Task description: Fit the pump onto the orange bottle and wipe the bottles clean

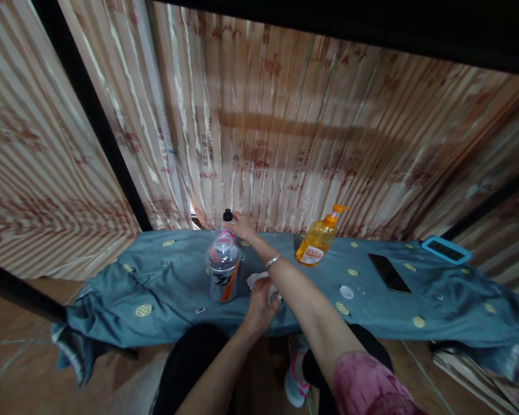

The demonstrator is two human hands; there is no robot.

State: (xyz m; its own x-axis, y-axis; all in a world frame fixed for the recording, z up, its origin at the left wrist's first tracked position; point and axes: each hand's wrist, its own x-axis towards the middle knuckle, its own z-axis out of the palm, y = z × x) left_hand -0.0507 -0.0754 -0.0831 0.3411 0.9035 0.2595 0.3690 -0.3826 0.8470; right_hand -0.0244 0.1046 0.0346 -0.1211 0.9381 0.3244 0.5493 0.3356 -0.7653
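My right hand (243, 226) reaches across to the back edge of the bench, its fingers closed at the neck of a small bottle with a black cap (228, 215) and a pink label. In front of that bottle, and partly hiding it, stands a large clear plastic bottle (223, 276) with a grey and orange label. Beside it, my left hand (260, 305) is closed around a crumpled white tissue (258, 280), which shows above and between the fingers. Right of my forearm stands a pump bottle (317, 241) of orange liquid.
A blue-green cloth with yellow prints (281, 323) covers the narrow bench. Towards the right lie a small white disc (346, 292), a dark phone (389, 273) and a blue-framed device (446, 250). Behind hangs a pleated curtain (259, 144); black frame posts (95, 115) stand around.
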